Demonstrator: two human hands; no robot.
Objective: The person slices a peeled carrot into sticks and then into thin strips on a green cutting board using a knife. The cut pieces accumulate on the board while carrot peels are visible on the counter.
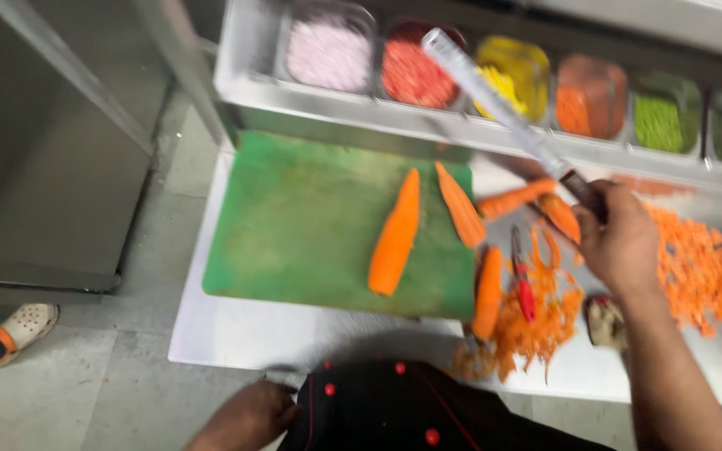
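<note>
The right hand (620,242) is up over the right part of the white counter (236,334), clenched around the dark handle of a long knife (503,104), and the blade points up and away toward the far-left, over the row of steel tubs (327,54) at the counter's back edge. That lifted angle keeps the edge off the food and clear of the body. Down on the green cutting board (294,225) two peeled carrots (396,234) lie side by side near its right edge, lengthwise away from the person, squared up where a blade could reach them. More peeled carrots sit just off the board's right edge, one (488,292) along its near-right corner, others under the knife hand. A red-handled peeler (521,280) rests on a heap of orange peelings (536,321), dropped right where the scraps fell. Farther right along the counter spreads a pile of diced carrot (695,267), kept apart from the waste. The left hand (248,413) hangs low at the counter's near edge beside the black jacket; it looks loosely curled, but whether it grips anything I cannot tell.
</note>
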